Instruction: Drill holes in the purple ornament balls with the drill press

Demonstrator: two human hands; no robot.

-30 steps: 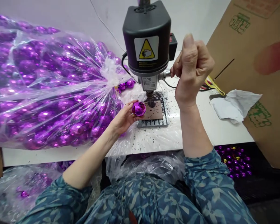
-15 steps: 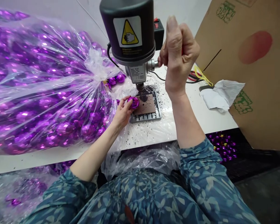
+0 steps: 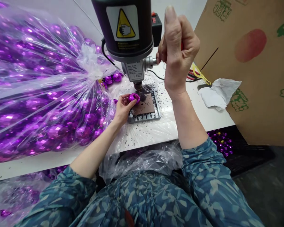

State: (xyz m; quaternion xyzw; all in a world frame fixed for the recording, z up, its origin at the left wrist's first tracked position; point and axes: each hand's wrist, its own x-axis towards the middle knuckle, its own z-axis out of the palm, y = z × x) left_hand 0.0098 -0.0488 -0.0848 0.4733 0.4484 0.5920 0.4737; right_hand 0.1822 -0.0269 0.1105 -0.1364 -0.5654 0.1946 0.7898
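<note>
Between the thumb and fingers of my left hand [image 3: 123, 108] is a shiny purple faceted ball [image 3: 134, 98]. It is just below and left of the chuck of a black-topped drill press [image 3: 129, 28]. Under the ball, a brown board [image 3: 145, 105] with a small dark hole lies on the slotted metal base [image 3: 144, 118], strewn with dark crumbs. My right hand [image 3: 178, 47] is closed around the lever at the machine's right side; most of the lever is hidden by the fingers, with a bit of red showing.
A clear plastic bag [image 3: 88, 64] full of purple balls fills the left of the white table [image 3: 153, 134]. Crumpled white paper [image 3: 219, 93], wires and a cardboard box [image 3: 246, 78] stand at the right. Small purple pieces [image 3: 221, 143] lie below the table's edge.
My left hand has turned the purple ball slightly, its thumb now lying across the ball's lower side. My right hand keeps its hold on the lever. The whole view has shifted a little.
</note>
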